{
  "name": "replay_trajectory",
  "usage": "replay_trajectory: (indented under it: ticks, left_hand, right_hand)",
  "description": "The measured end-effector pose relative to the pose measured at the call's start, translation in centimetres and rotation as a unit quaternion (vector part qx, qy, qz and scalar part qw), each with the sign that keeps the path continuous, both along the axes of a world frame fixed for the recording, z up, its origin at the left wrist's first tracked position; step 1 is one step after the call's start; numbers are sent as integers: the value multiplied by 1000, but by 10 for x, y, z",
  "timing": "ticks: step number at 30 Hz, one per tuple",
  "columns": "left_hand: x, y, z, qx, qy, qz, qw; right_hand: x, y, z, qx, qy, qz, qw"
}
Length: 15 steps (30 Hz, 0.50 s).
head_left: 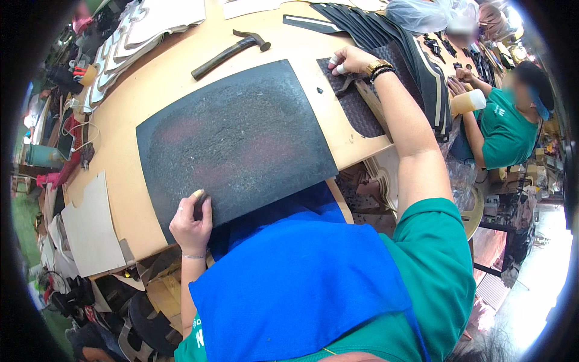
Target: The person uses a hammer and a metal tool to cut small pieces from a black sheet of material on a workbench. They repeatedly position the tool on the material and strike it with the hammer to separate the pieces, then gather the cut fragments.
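A large dark worn mat point(235, 145) with reddish patches lies on the pale table point(108, 148). My left hand point(192, 220) is curled closed on the mat's lower left edge. My right hand point(350, 63) reaches to the upper right, fingers pinched over a dark brown textured piece point(362, 120) beside the mat; what is between them is too small to make out. Just under it is a dark curved item point(345, 86). A hammer point(220, 57) rests above the mat.
Pale stacked pieces point(123, 45) line the back left; dark strips point(416, 78) fan along the right. A light sheet point(90, 223) lies front left. A glue-coloured container point(467, 102) is near a co-worker point(506, 133) in green at right. A phone point(66, 145) with cable sits at far left.
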<state>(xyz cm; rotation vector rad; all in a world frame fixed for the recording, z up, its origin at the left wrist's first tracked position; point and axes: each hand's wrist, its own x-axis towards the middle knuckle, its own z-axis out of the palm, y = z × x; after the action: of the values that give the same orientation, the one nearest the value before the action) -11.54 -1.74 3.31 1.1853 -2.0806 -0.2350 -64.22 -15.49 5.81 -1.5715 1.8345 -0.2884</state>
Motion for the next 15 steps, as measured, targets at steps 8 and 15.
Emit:
replay_trajectory:
  ticks: [8,15]
  left_hand:
    - [1,3,2,5,-6,13,1000]
    - [0,0,-1,3,-2,5,1000]
  right_hand:
    - [51,8,19,-21,132,-65,989]
    - [28,0,-6,-74,73,-18,994]
